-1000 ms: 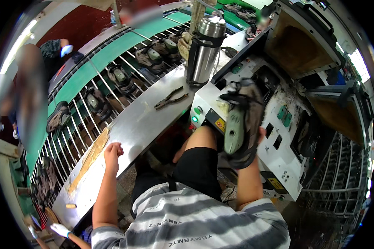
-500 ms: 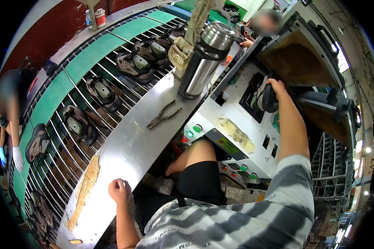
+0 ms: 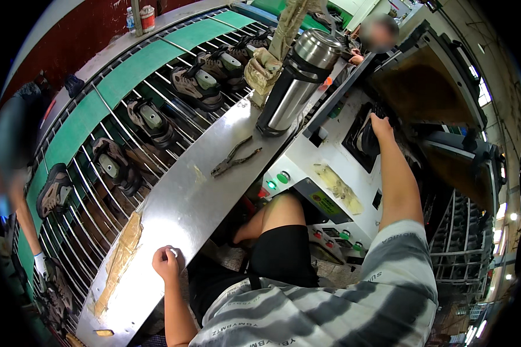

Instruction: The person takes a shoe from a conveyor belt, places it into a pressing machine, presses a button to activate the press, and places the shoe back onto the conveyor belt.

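My right hand [image 3: 380,127] grips a dark shoe [image 3: 368,140] at the recessed opening of a white machine [image 3: 298,159]. The fingers wrap over the shoe's sole side, so part of it is hidden. My left hand [image 3: 167,263] rests near the edge of the metal table [image 3: 173,214], its fingers curled together. A small whitish bit shows at the fingertips, too small to name. Pliers [image 3: 234,159] lie with handles spread on the table between my hands. Beyond them stands a steel vacuum flask [image 3: 298,81] with a black handle.
Several brown-grey shoes [image 3: 149,118] sit on a roller conveyor [image 3: 87,202] with a green belt strip [image 3: 121,72]. A co-worker's gloved hand [image 3: 40,264] is by shoes at lower left. Raised machine lids [image 3: 425,84] stand at the right. Another person is at the back.
My right hand has lowered the shoe into the machine's opening. The co-worker's gloved hand at the left has moved down to the near shoes. My left hand stays by the table edge.
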### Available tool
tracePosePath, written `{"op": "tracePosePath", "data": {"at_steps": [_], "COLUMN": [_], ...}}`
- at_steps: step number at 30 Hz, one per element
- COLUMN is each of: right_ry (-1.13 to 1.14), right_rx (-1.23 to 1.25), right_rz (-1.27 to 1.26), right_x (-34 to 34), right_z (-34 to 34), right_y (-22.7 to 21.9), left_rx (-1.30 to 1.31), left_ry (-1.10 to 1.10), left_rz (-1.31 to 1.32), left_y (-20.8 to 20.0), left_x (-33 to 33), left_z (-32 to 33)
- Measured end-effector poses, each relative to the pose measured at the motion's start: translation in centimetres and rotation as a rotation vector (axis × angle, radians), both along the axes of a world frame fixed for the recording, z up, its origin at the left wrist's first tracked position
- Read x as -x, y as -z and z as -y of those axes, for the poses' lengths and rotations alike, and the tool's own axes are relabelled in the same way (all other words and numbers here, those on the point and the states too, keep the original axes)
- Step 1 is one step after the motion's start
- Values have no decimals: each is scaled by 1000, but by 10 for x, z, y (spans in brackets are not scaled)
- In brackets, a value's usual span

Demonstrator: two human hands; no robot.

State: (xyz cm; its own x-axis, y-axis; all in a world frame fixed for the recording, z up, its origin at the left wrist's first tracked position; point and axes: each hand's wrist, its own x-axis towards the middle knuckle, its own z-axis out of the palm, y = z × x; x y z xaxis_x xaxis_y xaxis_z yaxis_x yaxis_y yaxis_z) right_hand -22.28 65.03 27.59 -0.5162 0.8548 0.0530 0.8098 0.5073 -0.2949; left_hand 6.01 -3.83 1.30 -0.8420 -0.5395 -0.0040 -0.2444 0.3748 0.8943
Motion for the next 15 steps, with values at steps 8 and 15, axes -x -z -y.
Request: {"op": "tracePosePath", "data": {"at_steps": [8, 15], "right_ry": [-342, -210], "right_rx": [-45, -19], "right_rz": [147, 197], "right_x": [-49, -64], "right_z": [20, 53], "right_y": [-10, -15], "left_rx": [-18, 63], "left_ry": [2, -31], "left_rz": [-67, -53], "left_y": [-10, -26], "left_x": [5, 4], "left_z": [-5, -12]}}
